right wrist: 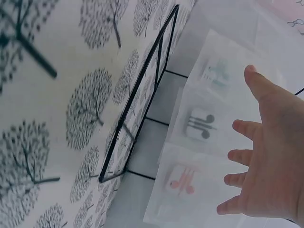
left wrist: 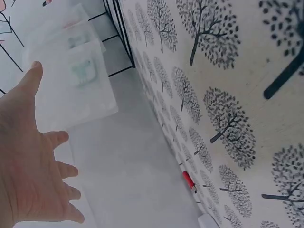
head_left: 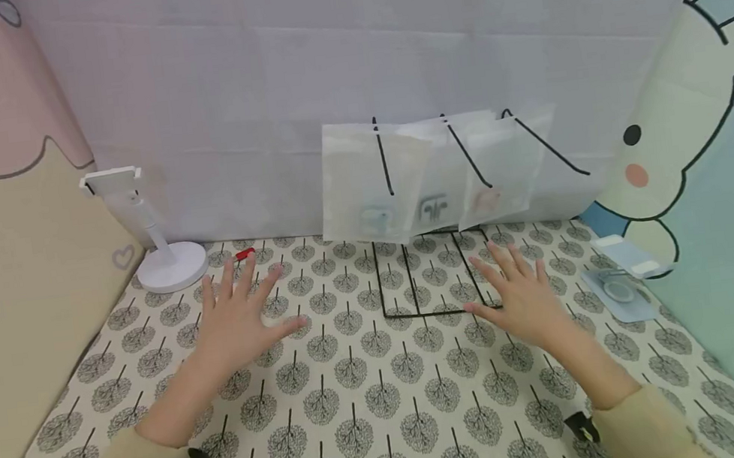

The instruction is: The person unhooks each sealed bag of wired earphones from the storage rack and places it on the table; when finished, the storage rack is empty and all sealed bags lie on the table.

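My left hand (head_left: 234,327) is held over the patterned tablecloth with its fingers spread, holding nothing. Likewise spread and bare, my right hand (head_left: 519,301) overlaps the front right part of a black wire rack (head_left: 441,314) in the head view. Three translucent bags hang from the rack's prongs. Through the left bag (head_left: 351,178) shows a bluish-green earphone shape, through the middle bag (right wrist: 183,130) dark earphones (right wrist: 202,124), and through the right bag (right wrist: 159,202) pink earphones (right wrist: 182,180).
A white phone stand (head_left: 170,268) is at the back left, with a small red object (head_left: 245,253) beside it. On the right lies a pale blue-and-white folding stand (head_left: 619,295). A white curtain (head_left: 224,109) closes the back, and printed cloths flank both sides.
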A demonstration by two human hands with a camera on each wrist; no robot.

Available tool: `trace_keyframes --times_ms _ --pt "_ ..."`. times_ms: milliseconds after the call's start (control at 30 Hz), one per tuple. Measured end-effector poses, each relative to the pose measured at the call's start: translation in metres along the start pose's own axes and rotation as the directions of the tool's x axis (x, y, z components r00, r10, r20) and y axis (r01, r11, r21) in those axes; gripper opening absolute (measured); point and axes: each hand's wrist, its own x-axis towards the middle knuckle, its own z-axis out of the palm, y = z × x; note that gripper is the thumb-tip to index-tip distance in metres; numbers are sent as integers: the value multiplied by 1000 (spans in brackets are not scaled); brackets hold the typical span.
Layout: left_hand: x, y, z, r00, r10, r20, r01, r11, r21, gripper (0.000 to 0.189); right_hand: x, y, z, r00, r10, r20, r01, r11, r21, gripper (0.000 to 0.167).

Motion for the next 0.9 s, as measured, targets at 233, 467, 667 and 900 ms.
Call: trace_keyframes --times_ms 233,467,667,900 --pt "34 -2 -8 998 -4 -58 5 1000 6 97 13 22 -1 999 3 -34 -3 1000 -21 83" --pt "69 2 -2 996 -11 -92 9 1000 -15 97 23 45 7 1000 -8 -5 8 999 -45 83" --pt "99 10 14 993 -14 -115 8 998 -55 99 25 68 27 998 -9 66 12 999 -31 84" --pt "125 26 28 990 -34 -139 5 978 -207 101 23 97 48 985 -36 166 13 990 138 88"
